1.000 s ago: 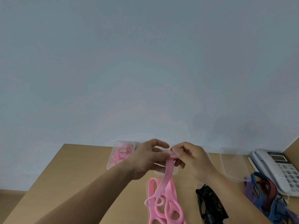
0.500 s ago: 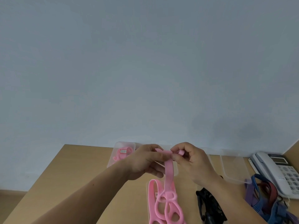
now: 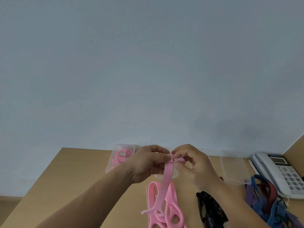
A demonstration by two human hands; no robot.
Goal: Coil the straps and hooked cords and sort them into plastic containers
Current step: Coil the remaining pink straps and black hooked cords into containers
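Low at frame centre, above the worktop (image 3: 79, 170), my left grip (image 3: 148, 163) and right grip (image 3: 197, 167) both pinch the top end of the strap (image 3: 167, 176), fingers curled tight to start its coil; the tail hangs free, ready to roll up, I judge.

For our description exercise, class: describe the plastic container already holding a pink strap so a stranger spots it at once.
Start at the far edge of the wooden table, by the wall. Left of the left hand sits a clear container; unlike the empty container near the phone, it holds a pink strap.
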